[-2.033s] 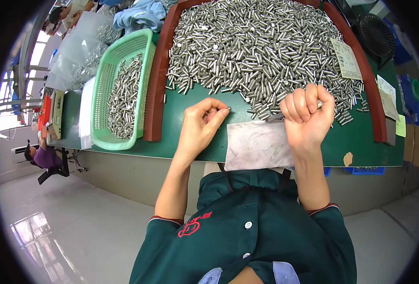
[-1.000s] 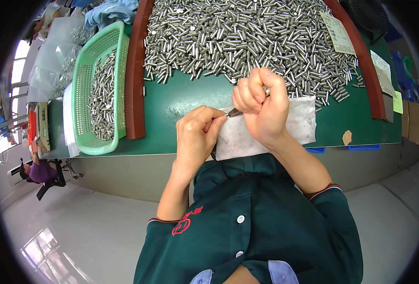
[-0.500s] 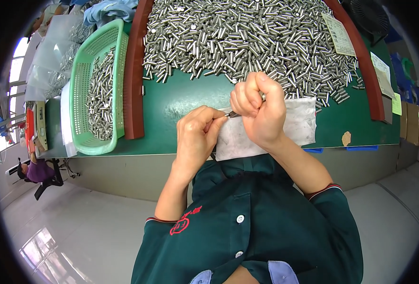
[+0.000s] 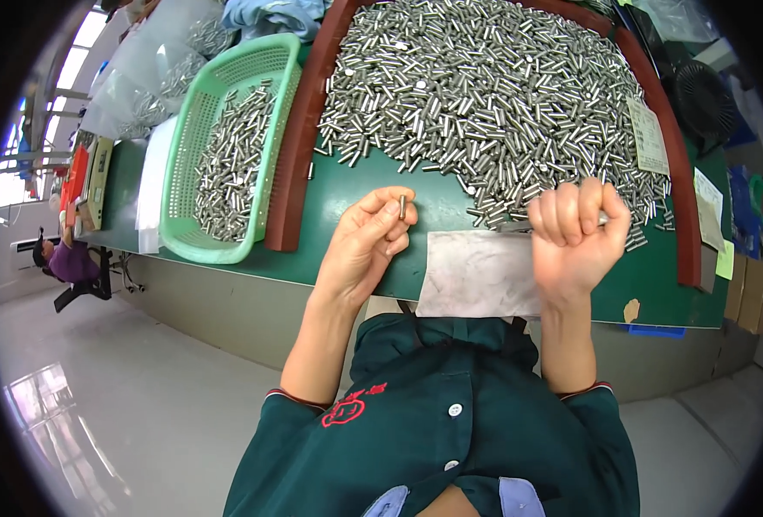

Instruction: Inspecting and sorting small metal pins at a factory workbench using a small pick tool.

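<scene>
Between the thumb and fingertips of my left hand [image 4: 368,241] a small metal pin [image 4: 403,207] stands upright, above bare green tabletop. My right hand [image 4: 578,233] is closed in a fist at the right end of a white cloth [image 4: 476,276]. A slim thing in that fist is almost wholly covered by the fingers, so its kind does not show. Beyond both hands spreads a large heap of metal pins [image 4: 485,103], its near edge close to my right knuckles.
To the left is a green plastic basket [image 4: 175,189] partly filled with pins. Dark red rails [image 4: 291,189] border the heap. Paper slips [image 4: 649,138] and a black fan [image 4: 705,99] are on the right. A seated person [image 4: 71,258] is at the far left.
My hands have come apart: the left has raised its pin, with fingertips now pointing up. The right has moved off to the right, still closed. The view has shifted a little.
</scene>
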Demonstrator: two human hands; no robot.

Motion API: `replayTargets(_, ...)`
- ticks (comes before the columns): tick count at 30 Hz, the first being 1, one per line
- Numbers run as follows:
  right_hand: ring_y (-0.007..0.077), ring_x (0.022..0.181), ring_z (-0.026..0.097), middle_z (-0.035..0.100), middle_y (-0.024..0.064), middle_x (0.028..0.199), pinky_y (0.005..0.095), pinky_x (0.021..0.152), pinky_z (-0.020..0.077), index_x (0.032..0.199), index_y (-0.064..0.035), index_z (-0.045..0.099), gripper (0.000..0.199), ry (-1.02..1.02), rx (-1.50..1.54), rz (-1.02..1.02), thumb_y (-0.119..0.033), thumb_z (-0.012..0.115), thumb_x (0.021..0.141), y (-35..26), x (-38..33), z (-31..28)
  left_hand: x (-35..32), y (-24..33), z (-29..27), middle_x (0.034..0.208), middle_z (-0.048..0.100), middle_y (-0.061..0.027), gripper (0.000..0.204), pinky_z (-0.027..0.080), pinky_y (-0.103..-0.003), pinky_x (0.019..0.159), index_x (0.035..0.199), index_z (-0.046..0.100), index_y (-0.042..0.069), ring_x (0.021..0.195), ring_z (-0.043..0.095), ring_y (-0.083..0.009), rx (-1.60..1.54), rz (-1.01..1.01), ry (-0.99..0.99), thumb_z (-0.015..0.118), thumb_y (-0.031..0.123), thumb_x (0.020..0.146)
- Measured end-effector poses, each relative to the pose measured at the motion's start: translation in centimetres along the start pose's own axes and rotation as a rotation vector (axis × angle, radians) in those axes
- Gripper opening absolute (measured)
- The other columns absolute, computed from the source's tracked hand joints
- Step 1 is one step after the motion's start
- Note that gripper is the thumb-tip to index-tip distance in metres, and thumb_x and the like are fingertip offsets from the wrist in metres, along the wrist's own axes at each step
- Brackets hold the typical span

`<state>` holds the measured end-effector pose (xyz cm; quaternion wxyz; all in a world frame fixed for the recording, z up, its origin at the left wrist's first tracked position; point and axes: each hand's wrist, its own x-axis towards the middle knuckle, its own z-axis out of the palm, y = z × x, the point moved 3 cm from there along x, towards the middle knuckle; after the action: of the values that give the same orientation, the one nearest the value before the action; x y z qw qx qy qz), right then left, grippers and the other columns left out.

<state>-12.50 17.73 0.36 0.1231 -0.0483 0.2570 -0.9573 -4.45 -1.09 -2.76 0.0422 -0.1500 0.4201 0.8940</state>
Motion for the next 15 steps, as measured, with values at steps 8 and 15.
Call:
replayTargets(8,0.0083,0.039,0.016,0.023,-0.0025,0.042,0.0243,0.040,0.0177,0.052,-0.0123,0.028,0.037,-0.024,0.047,-0.018,-0.021,0.029,0.087,-0.6,0.5,-0.5,0.2,0.2,0.4,0.076,0.051,-0.0046,0.021,0.032,-0.018,0.049,0.101,0.052,-0.002,0.058,0.036,-0.0058,0.013,-0.021,0.030,0.049,0.013,0.086)
replayTargets(15,0.0084,0.037,0.015,0.023,-0.0028,0.040,0.0246,0.039,0.0168,0.052,-0.0131,0.027,0.037,0.012,0.036,-0.008,-0.026,0.031,0.086,-0.5,0.6,-1.0,1.8,1.6,0.5,0.061,0.048,0.0005,0.019,0.034,-0.022,0.049,0.074,0.055,0.002,0.055,0.043,-0.0062,0.566,0.115,0.167,0.052,0.018,0.084)
